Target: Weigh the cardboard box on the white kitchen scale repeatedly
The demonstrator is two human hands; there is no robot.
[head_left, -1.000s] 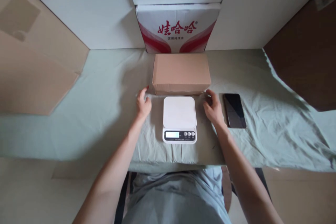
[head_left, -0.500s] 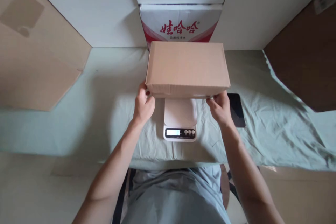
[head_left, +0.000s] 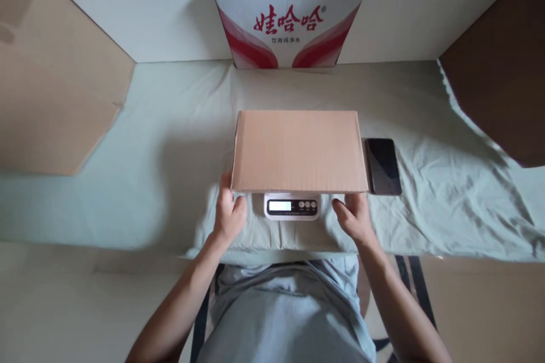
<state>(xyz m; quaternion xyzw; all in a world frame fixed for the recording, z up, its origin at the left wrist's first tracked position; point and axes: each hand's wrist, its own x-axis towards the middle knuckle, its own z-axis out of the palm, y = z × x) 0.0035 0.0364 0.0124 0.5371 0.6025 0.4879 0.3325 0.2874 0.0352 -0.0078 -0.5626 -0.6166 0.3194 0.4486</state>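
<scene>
A closed brown cardboard box (head_left: pixel 299 151) sits level over the white digital kitchen scale (head_left: pixel 292 216) and covers its weighing plate; whether the plate carries its full weight I cannot tell. The scale's lit display and buttons show in front of the box, the reading too blurred to make out. My left hand (head_left: pixel 230 209) holds the box's front left corner, its fingers partly hidden behind the side. At the front right corner my right hand (head_left: pixel 354 215) supports the box from below, fingertips out of sight. Both thumbs point inward, below the front edge.
A black smartphone (head_left: pixel 384 167) lies just right of the box. Behind stands a white and red carton (head_left: pixel 289 22). Large brown cardboard panels (head_left: pixel 63 85) flank the left and right (head_left: pixel 498 74). A wrinkled pale green cloth (head_left: pixel 179 204) covers the table.
The cardboard box has come down and toward me, from above the scale's back onto or close over its plate. Both hands moved with it. The view has tilted slightly downward.
</scene>
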